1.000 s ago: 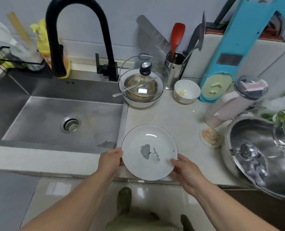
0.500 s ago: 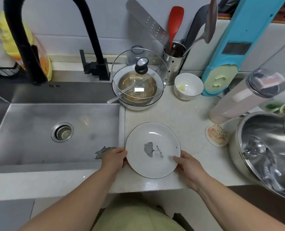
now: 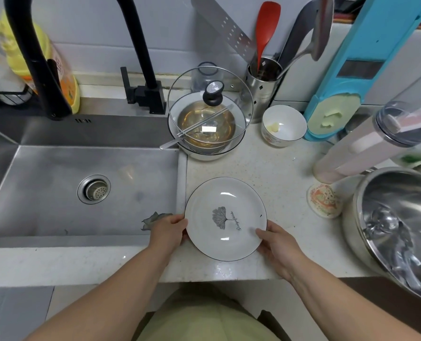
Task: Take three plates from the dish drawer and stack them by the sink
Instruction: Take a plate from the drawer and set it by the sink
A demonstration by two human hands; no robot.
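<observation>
White plate (image 3: 225,219) with thin black rim and grey leaf motif; black faucet (image 3: 140,45); red spatula (image 3: 266,25).

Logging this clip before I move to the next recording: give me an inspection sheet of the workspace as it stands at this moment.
Surface: pale speckled stone counter, right of the steel sink.
Job's things: one white round plate with a dark rim and leaf print at the counter's front edge by the sink; no other plates seen.
Clutter: glass-lidded white bowl, small white bowl, steel utensil holder, large steel pot, round coaster.
Grippers: left hand and right hand grip the plate's opposite edges.
Cables: nothing seen.
Surroundings: black tap, blue board rack, grey wall.
</observation>
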